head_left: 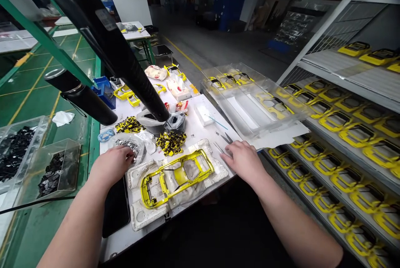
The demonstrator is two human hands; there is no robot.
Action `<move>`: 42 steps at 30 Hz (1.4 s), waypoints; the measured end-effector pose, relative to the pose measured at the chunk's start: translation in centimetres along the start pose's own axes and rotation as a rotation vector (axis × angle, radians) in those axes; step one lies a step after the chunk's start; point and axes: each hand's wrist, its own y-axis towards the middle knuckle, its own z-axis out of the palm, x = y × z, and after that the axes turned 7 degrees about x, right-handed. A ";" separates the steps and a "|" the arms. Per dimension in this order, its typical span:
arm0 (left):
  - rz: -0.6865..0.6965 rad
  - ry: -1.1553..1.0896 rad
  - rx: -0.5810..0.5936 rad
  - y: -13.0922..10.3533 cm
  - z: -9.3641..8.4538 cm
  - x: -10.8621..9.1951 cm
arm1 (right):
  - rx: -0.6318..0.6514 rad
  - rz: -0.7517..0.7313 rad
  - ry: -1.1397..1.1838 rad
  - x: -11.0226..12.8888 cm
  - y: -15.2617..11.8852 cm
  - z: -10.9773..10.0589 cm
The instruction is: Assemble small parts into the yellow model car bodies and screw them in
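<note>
My left hand [116, 163] is at the bag of small silvery parts [136, 145], its fingers curled together at the bag's near edge; what they pinch, if anything, is too small to name. Near the tweezers [220, 149] at the right side of the table, my right hand [242, 157] touches their near end with thumb and fingers. Between the hands, a yellow car body frame [178, 176] lies tilted on a white foam block [137, 214]. Heaps of small black and yellow parts [171, 143] sit just behind it.
A dark tablet [116, 209] lies left of the foam. Black cylinders [115, 38] hang over the table. Clear trays [250, 101] stand behind my right hand, beside a rack [350, 77] of yellow bodies. Bins of black parts [56, 172] are at the left.
</note>
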 end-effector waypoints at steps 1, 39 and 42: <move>-0.005 -0.008 -0.009 -0.1 0.0 -0.1 | 0.031 0.006 -0.031 0.3 0.0 0.3; 0.104 -0.823 -0.455 -8.1 0.0 -4.9 | 0.145 -0.507 0.554 12.5 -0.5 -3.0; 0.239 -1.003 -0.458 -10.5 -0.2 -7.4 | 0.152 -0.542 0.590 13.8 -0.9 -3.0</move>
